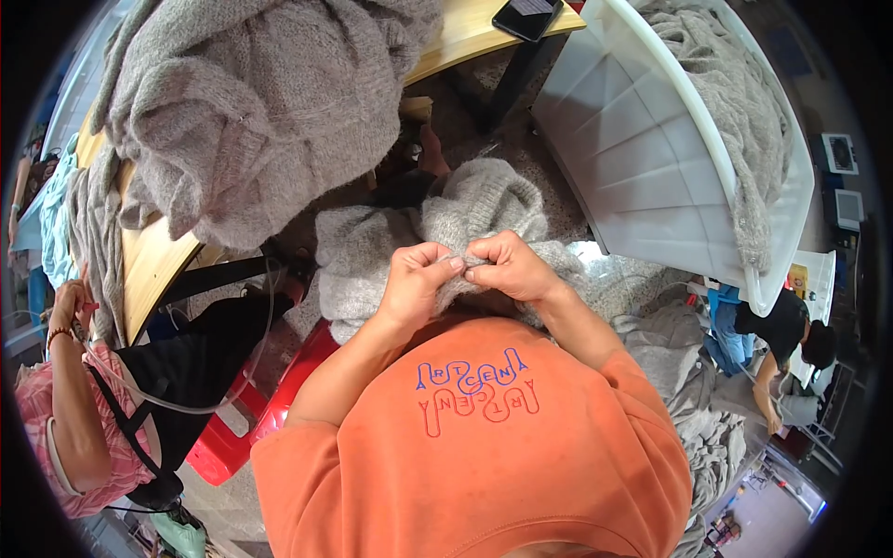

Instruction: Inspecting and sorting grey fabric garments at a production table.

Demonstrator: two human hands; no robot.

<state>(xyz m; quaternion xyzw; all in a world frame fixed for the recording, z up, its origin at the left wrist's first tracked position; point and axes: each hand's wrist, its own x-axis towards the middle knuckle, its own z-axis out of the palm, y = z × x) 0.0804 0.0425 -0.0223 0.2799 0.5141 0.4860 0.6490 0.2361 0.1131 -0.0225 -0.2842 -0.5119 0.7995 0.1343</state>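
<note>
A grey fuzzy knitted garment [484, 200] lies bunched across my lap. My left hand [417, 279] pinches a bit of its knit between thumb and fingers. Close beside it, my right hand [512, 268] pinches the same spot, the two thumbs almost meeting. Whether a needle or thread is between the fingertips is too small to tell. The rest of the garment spreads out to both sides beneath my hands.
A heap of grey knitwear [260, 112] covers the wooden table [163, 270], where a phone [526, 17] also lies. A white plastic bin [642, 139] holds more knitwear. A red stool [279, 400] stands left. Co-workers [79, 409] sit left and far right; knit piles [665, 344] lie right.
</note>
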